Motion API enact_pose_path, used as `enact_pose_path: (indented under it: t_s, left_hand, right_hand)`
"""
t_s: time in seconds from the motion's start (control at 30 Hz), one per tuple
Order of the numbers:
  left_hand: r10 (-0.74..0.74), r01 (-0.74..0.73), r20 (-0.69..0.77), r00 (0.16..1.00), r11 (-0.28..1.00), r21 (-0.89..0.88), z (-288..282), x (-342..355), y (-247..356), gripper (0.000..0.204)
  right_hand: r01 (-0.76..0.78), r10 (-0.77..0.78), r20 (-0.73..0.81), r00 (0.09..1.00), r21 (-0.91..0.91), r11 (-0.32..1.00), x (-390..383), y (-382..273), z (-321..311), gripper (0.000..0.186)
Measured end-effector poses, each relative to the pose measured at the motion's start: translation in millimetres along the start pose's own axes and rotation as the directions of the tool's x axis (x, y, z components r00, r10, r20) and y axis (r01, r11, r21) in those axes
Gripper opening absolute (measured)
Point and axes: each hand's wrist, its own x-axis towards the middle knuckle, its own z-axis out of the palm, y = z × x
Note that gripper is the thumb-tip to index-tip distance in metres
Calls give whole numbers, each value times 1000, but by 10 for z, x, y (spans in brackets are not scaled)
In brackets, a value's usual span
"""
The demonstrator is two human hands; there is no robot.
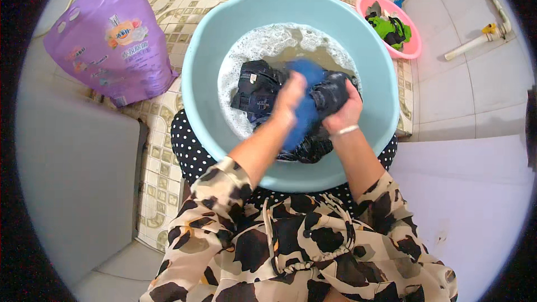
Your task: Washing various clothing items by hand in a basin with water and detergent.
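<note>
In front of me stands a large light-blue basin [383, 84] with foamy, murky water [305, 55] in it. Dark wet clothes [257, 84] are bunched inside, partly under the water. My right hand [345, 111] is closed round a bunched-up part of a dark garment [330, 92] and holds it up above the water. My left hand [288, 100] is closed on a blue scrubbing brush [305, 114] against the garment. Motion smears both the left hand and the brush, so the brush's bristles cannot be made out.
A large purple detergent bag [123, 67] stands at the left, behind a grey box-like surface [78, 173]. At the far right, a pink basin [414, 50] holds green and black clothes [389, 28]. A pipe with a yellow valve [489, 29] runs along the tiled wall. A white surface [464, 190] lies at the right.
</note>
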Motion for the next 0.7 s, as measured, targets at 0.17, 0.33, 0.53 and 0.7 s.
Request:
enact_pose_path:
  t_s: [0.17, 0.33, 0.53, 0.7]
  left_hand:
    - [592, -289, -27, 805, 433, 854, -30, -81, -269, 36]
    - [521, -148, -134, 843, 463, 874, -445, -47, -207, 37]
    - [710, -428, 7, 704, 416, 802, 95, -135, -48, 33]
    - [508, -468, 409, 758, -12, 884, -134, -244, -317, 23]
  right_hand:
    - [276, -302, -446, 843, -124, 953, 223, 43, 114, 30]
    - [341, -345, -412, 843, -87, 936, 269, -292, 37, 33]
    - [341, -315, -414, 854, -13, 940, 279, -241, -52, 33]
    - [250, -258, -427, 867, -76, 965, 112, -207, 193, 32]
